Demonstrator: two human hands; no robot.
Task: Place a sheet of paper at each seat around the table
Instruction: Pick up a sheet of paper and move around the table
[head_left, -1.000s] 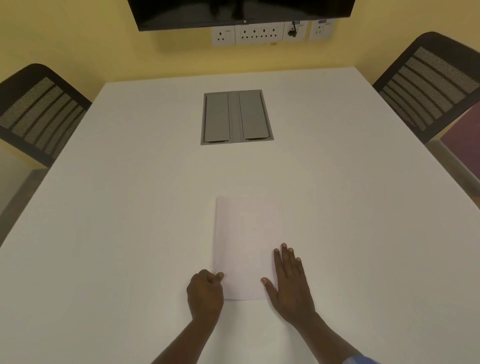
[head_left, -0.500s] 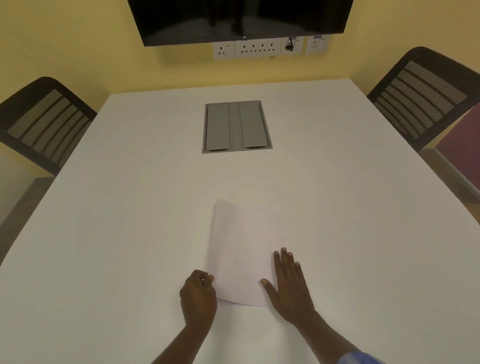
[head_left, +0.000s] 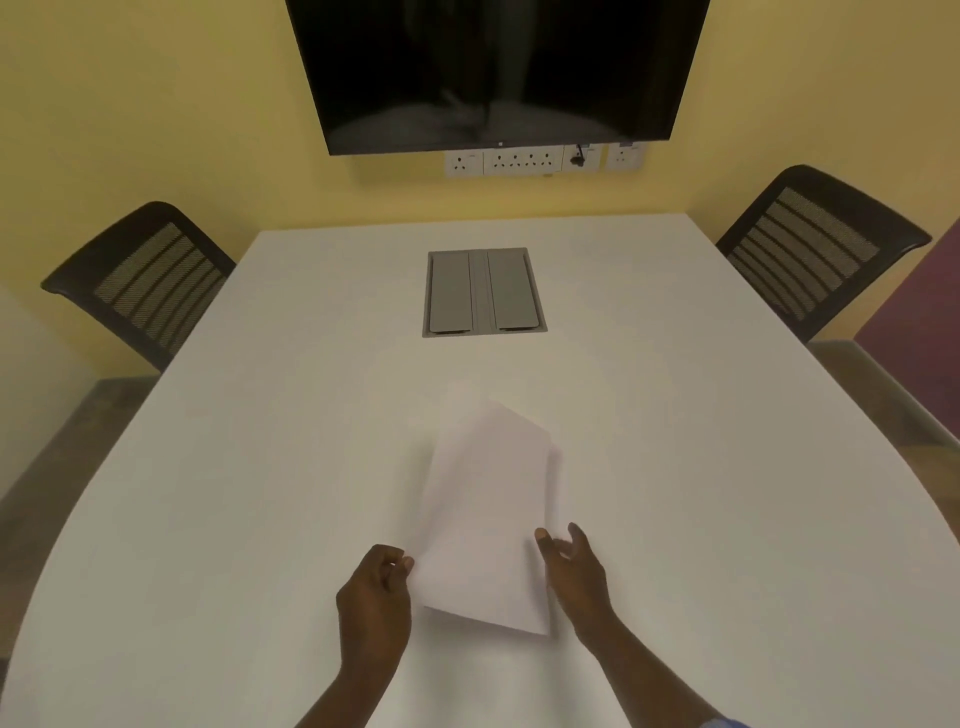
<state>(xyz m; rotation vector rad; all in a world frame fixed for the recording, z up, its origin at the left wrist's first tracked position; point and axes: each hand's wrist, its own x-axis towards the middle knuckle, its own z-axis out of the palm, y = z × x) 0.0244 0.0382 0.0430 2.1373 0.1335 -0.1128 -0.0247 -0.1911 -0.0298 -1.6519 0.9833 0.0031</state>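
Observation:
White paper (head_left: 488, 514) lies in front of me on the white table (head_left: 260, 467), and its left side is raised and tilted. My left hand (head_left: 375, 597) pinches the paper's left edge near the lower corner between thumb and fingers. My right hand (head_left: 574, 566) is at the paper's right edge with fingers apart and lifted; the thumb touches the edge. Whether this is one sheet or a stack, I cannot tell. A black mesh chair (head_left: 145, 280) stands at the table's left side and another chair (head_left: 815, 244) at the right.
A grey flap cover (head_left: 483, 293) is set into the table's middle. On the yellow far wall hang a dark screen (head_left: 493, 67) and a row of sockets (head_left: 540, 158). A maroon panel (head_left: 919, 322) is at the far right.
My left hand has lifted the paper's left edge, so the paper tilted and turned. My right hand rose from lying flat on the paper. The view tilted up.

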